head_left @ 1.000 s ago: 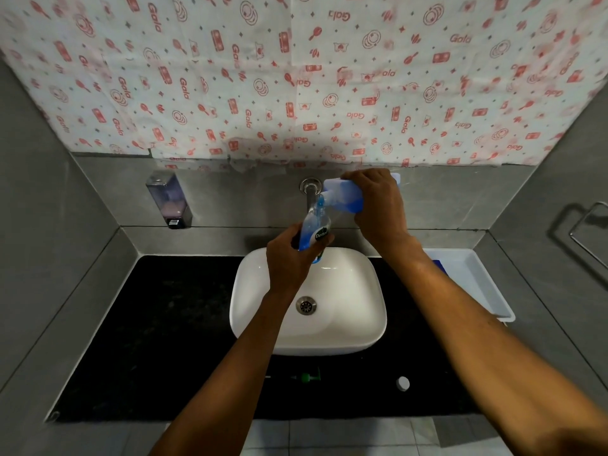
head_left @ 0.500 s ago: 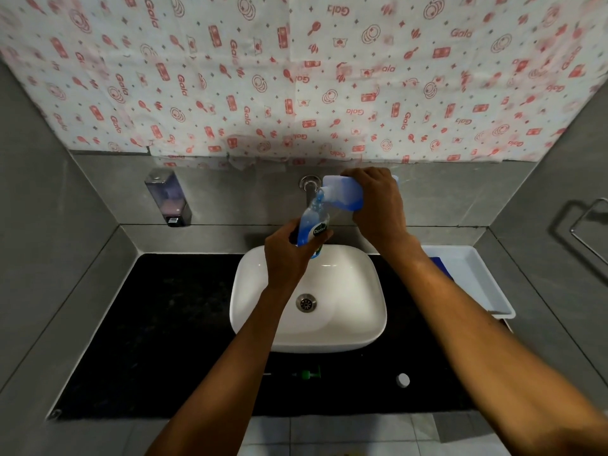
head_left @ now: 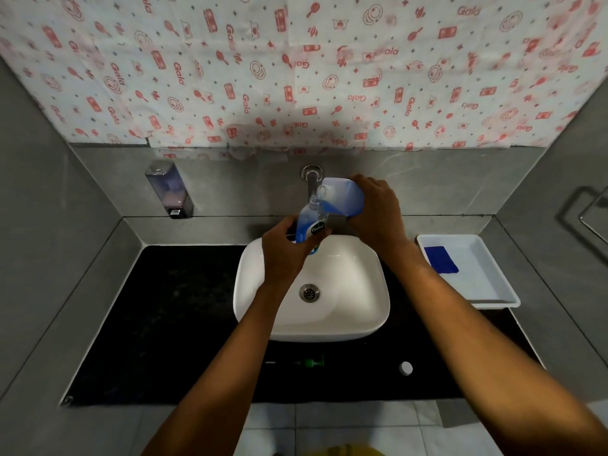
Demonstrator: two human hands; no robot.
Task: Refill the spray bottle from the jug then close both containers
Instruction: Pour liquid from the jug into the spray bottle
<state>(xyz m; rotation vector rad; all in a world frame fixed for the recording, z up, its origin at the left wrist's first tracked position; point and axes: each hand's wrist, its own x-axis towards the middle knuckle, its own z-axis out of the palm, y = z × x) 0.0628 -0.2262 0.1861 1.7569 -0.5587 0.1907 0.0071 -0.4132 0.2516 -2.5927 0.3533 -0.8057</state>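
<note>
Above the white basin [head_left: 358,311], the left hand [head_left: 285,255] grips the clear spray bottle [head_left: 311,225] around its lower body and holds it nearly upright, neck open. The right hand [head_left: 378,213] is wrapped around the pale jug [head_left: 343,199], tipped so that its spout sits just over the bottle's mouth; blue liquid shows in both containers. The bottle appears well filled, so pouring is judged to be far along. Both closures lie loose on the black counter [head_left: 164,324] in front of the basin: the green-collared sprayer head [head_left: 311,362] and, well apart to its right, a small white cap [head_left: 405,368]. A white tray [head_left: 487,284] with a blue cloth [head_left: 440,260] sits to the right.

Risks from here:
- Overflow, if the jug is not righted as the level reaches the narrow neck.
- Spill down the label, if spout and mouth drift out of line.
- A wet bottle could slip in the grasp.
- The round cap could roll off the counter if nudged.
</note>
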